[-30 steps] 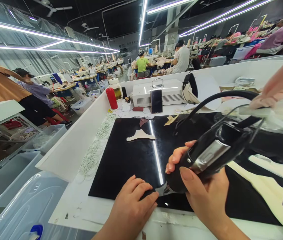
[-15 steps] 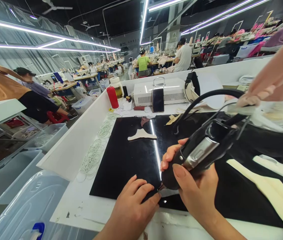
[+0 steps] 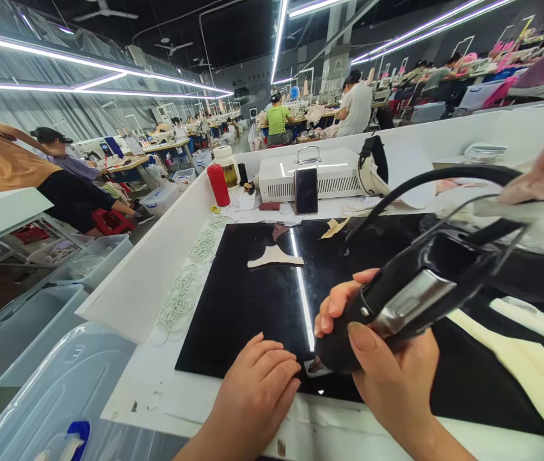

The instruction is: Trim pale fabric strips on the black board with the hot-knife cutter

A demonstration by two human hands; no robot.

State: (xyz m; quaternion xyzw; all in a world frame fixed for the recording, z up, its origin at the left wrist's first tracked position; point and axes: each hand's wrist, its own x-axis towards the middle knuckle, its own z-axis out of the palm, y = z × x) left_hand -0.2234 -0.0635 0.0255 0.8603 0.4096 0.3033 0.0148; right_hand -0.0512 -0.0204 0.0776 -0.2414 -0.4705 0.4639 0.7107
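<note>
Spanning the white tabletop (image 3: 157, 397), the black mat (image 3: 243, 307) already carries loose cream pieces (image 3: 276, 257), with bare room toward the raised left wall (image 3: 157, 269). The right hand (image 3: 392, 378) wraps its fingers round the corded tool (image 3: 411, 294), nose on a small scrap (image 3: 314, 366) at the mat's near edge, seemingly mid-work. The left hand (image 3: 253, 397) lies flat beside it, fingers together.

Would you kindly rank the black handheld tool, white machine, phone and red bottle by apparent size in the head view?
1. black handheld tool, though nearness to the camera inflates it
2. white machine
3. phone and red bottle look about alike
</note>
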